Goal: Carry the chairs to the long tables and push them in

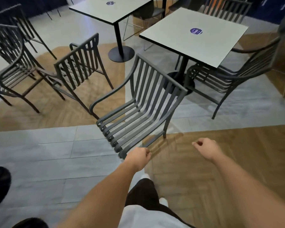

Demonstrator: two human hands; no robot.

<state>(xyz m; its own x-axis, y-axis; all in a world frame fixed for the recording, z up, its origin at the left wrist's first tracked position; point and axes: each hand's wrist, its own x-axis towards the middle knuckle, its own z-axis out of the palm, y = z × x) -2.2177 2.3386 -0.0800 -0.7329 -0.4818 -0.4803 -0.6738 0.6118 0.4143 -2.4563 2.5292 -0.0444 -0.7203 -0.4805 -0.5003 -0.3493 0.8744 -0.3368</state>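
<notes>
While the nearest chair (pixel 138 102) stands on the floor at the centre of the view, facing the person, its seat front edge is met by the left hand (pixel 137 156), whose fingers are curled at or under that edge; whether they are truly clamped on a slat cannot be told. The right hand (pixel 206 148) is held free at about four o'clock of the seat, fingers loosely curled on nothing. Behind the chair's backrest, at one o'clock, a square table (pixel 194 36) is seen, with another chair (pixel 234 76) tucked at its right side. A second table (pixel 110 9) lies at twelve o'clock, and two more chairs (pixel 79 63) are grouped at ten o'clock.

For the step in hand, judged as taking hold for a lift, a grip on both sides would be advised: the right hand brought to the armrest or the seat edge opposite the left, so the load is balanced and the legs are raised clear of the floor rather than dragged.

A round blue sticker (pixel 196 31) is fixed on the near table; its writing cannot be read.
</notes>
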